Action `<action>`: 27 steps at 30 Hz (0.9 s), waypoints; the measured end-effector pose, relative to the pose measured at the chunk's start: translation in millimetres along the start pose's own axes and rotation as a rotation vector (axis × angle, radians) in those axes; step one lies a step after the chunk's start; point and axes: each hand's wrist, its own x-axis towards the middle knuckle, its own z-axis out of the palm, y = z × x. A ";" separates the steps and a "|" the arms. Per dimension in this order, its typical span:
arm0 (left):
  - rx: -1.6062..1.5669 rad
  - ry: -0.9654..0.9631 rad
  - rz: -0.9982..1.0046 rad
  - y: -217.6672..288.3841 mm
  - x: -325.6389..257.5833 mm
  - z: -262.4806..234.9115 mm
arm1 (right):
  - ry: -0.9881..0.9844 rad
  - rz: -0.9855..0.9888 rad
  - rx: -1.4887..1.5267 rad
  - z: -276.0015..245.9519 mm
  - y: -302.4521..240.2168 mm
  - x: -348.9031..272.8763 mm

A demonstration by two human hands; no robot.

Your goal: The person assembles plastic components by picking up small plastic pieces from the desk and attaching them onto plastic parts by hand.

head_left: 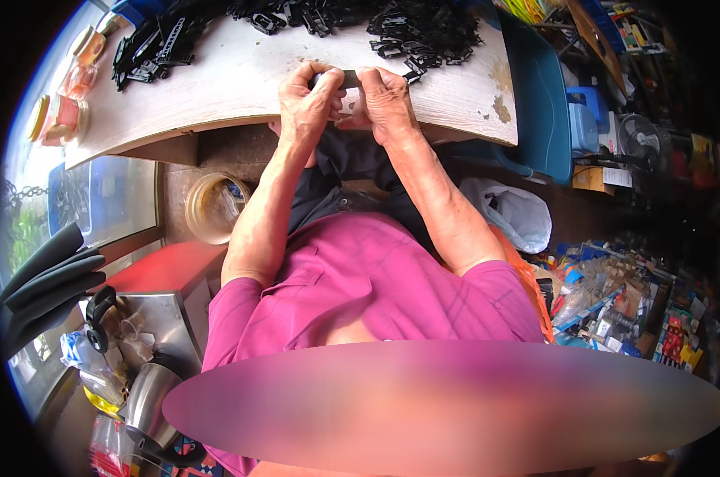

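A small dark plastic part (350,79) is held level between my two hands, just over the near edge of the white worktable (240,75). My left hand (308,97) has its fingers curled round the part's left end. At the other end, my right hand (387,102) pinches it between thumb and fingers. The part's exact kind cannot be made out, since my fingers hide most of it. Beyond my right hand lies a heap of small black plastic parts (423,33). More black parts (296,14) lie at the far edge, and longer black strips (155,52) are piled at the left.
Lidded jars (60,119) line the table's left end. Below stand a round tub (194,208) and a red-topped cabinet (165,266), with a metal kettle (149,401) nearer me. On the right are a blue-green bin (539,107), a white plastic bag (527,215) and piled clutter (614,306).
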 end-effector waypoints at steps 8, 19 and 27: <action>-0.001 0.009 -0.078 1.8 1.1 14.1 | -0.036 -0.052 0.101 -15.1 0.4 2.2; 0.845 0.013 0.648 -15.9 59.8 33.1 | 0.172 -0.139 0.276 -67.8 -11.7 -10.0; 1.418 -0.086 0.694 -28.3 85.8 44.5 | 0.363 -0.212 0.373 -136.5 -28.8 -3.7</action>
